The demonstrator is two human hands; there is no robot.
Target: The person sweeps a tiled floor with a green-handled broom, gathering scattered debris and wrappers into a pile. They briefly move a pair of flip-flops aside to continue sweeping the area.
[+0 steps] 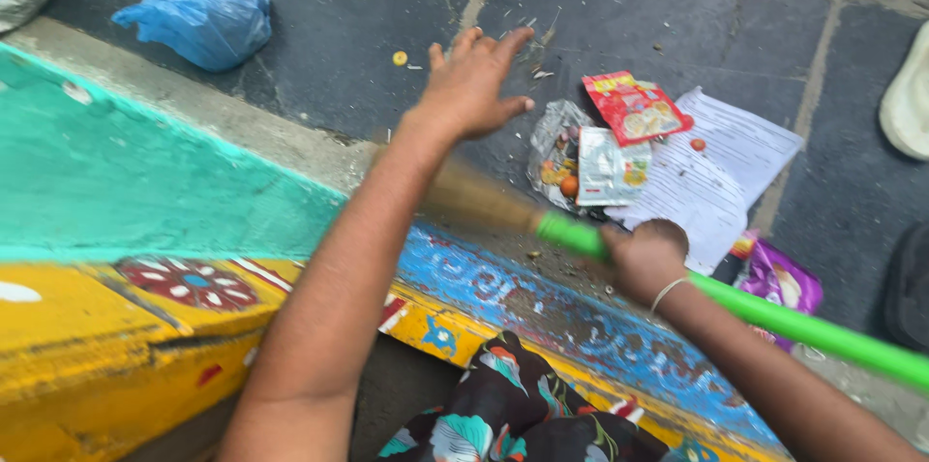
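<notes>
Right hand (646, 259) grips the green broom (774, 317) beside littered wrappers (619, 148); left hand (472, 85) hovers spread wide over the stone floor (348, 7).

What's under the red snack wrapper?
The red snack wrapper lies partly on a white printed sheet and overlaps a silver wrapper. Ground directly beneath it is covered.
</notes>
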